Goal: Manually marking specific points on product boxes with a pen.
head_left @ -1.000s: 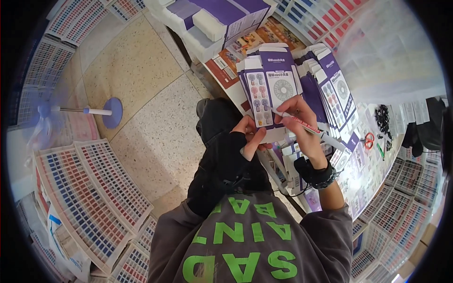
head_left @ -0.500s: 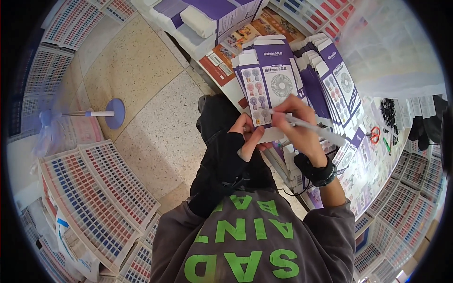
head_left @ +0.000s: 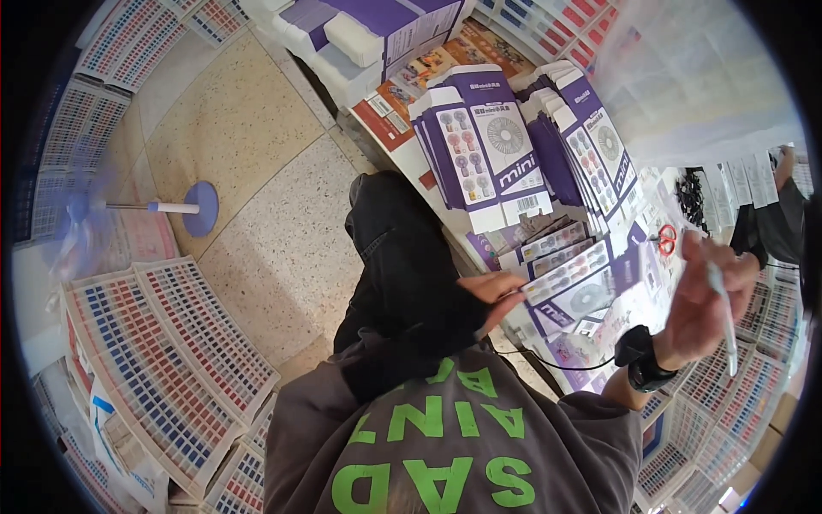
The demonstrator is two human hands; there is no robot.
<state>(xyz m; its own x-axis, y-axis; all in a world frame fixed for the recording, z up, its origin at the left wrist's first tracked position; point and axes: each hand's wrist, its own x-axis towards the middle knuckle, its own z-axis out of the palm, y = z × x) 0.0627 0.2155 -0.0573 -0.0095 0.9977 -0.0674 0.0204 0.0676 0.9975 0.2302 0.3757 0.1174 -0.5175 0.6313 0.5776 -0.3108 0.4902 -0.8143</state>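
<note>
Packing workshop (terrazzo floor): stacked flat purple cartons [head_left: 479, 146], sorting trays [head_left: 163, 360].

Left hand [head_left: 492, 291] on flat purple cartons [head_left: 569, 287] — white pen [head_left: 722, 313] in right hand [head_left: 702, 313].

Flat purple-white fan carton [head_left: 572, 295] tilted, left-held; white pen [head_left: 723, 315] upright, right-held.

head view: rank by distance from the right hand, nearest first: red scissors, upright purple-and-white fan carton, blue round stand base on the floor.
From the right hand, which holds a white pen:
1. Red scissors, just above and left of it on the table.
2. Upright purple-and-white fan carton, farther up and left.
3. Blue round stand base, far left on the floor.
</note>
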